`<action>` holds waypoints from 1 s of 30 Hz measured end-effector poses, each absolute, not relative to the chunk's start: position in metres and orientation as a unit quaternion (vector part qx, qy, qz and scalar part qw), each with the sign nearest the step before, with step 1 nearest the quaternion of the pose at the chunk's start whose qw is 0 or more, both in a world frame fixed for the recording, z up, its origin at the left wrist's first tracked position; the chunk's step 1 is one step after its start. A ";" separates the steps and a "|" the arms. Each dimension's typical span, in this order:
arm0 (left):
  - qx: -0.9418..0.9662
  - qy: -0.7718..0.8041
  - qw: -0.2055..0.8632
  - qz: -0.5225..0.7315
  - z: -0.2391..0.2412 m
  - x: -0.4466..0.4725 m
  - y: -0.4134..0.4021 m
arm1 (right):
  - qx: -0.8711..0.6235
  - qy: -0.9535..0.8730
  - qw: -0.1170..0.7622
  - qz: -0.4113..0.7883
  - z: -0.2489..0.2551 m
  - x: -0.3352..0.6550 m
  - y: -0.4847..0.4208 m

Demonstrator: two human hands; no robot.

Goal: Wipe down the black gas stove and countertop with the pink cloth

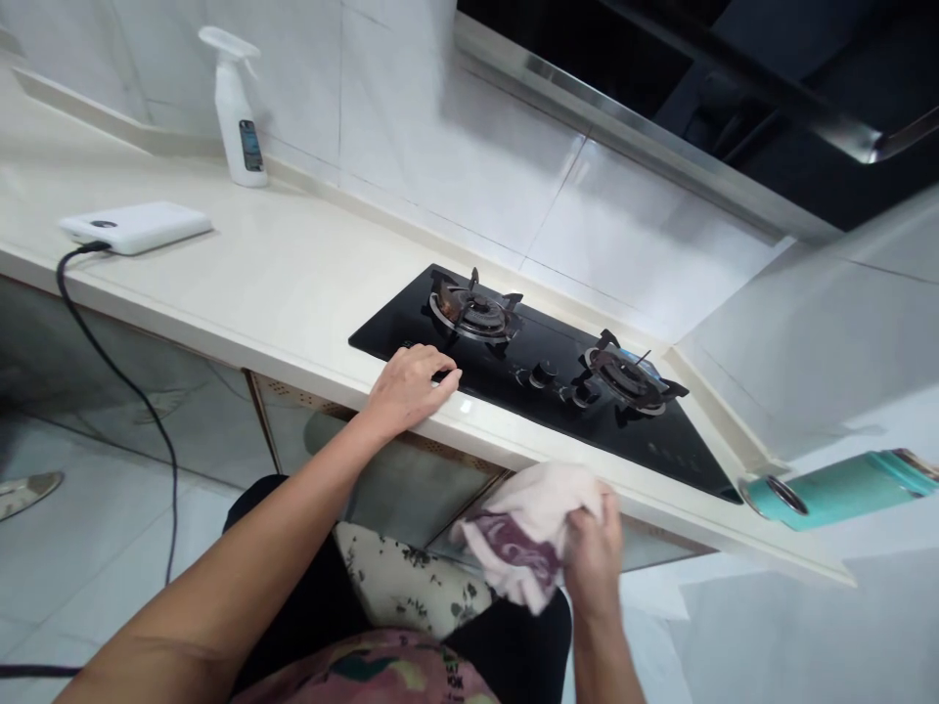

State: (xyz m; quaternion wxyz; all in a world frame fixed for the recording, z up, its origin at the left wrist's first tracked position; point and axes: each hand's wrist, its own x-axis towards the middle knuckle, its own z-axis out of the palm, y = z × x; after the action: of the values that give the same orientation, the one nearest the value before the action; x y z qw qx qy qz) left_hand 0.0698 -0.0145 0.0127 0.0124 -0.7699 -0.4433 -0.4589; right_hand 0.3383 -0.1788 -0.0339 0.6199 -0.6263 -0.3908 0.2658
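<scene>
My right hand (596,552) is closed on a cloth (532,523), pale pink-white with a purple patch, which hangs bunched in front of the counter edge. Its lower part is slightly blurred. My left hand (412,389) lies at the front left edge of the black gas stove (506,367). Its fingers are curled and the thumb meets the index finger; whatever they may hold is hidden. Two burners with dark pan supports, the left burner (476,311) and the right burner (629,376), sit on the stove. Between them are the control knobs (544,374).
On the cream counter (293,264) stand a white spray bottle (236,117) and a white power bank (139,228) with a dark cable (143,396) hanging to the floor. A turquoise container (843,492) is at the right end. The range hood (646,127) juts out above.
</scene>
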 end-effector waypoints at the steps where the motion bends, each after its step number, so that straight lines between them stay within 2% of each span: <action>1: -0.769 -0.445 0.009 -0.459 0.013 0.070 -0.015 | -0.633 -0.369 0.644 0.221 -0.015 0.351 -0.179; 3: -0.768 -0.447 0.002 -0.458 0.014 0.069 -0.015 | -0.645 -0.336 0.676 0.119 0.019 0.381 -0.171; 6: -0.768 -0.446 -0.002 -0.460 0.015 0.069 -0.016 | -0.669 -0.326 0.668 0.001 0.053 0.438 -0.145; 8: -0.767 -0.444 -0.002 -0.463 0.015 0.069 -0.016 | -0.687 -0.365 0.624 -0.072 0.059 0.472 -0.127; 11: -0.769 -0.440 0.000 -0.464 0.014 0.068 -0.016 | -0.716 -0.447 0.499 -0.194 0.047 0.492 -0.115; 12: -0.769 -0.438 0.002 -0.465 0.014 0.068 -0.015 | -0.726 -0.481 0.451 -0.194 0.038 0.489 -0.114; 16: -0.766 -0.442 0.009 -0.467 0.013 0.068 -0.014 | -0.785 -0.557 0.263 -0.065 0.006 0.453 -0.110; 18: -0.766 -0.443 0.008 -0.467 0.013 0.069 -0.014 | -0.799 -0.556 0.220 -0.056 -0.001 0.442 -0.102; 24: -0.765 -0.439 0.005 -0.470 0.014 0.069 -0.015 | -0.755 -0.608 0.244 0.029 0.026 0.474 -0.054; 30: -0.765 -0.438 0.001 -0.472 0.015 0.068 -0.017 | -0.785 -0.584 0.208 0.026 0.046 0.480 -0.003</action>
State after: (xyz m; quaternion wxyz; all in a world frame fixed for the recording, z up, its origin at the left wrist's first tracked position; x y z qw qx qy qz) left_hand 0.0681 -0.0169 0.0154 0.0015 -0.7651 -0.4383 -0.4718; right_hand 0.4795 -0.0033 0.0457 0.2077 -0.7847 -0.5835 0.0263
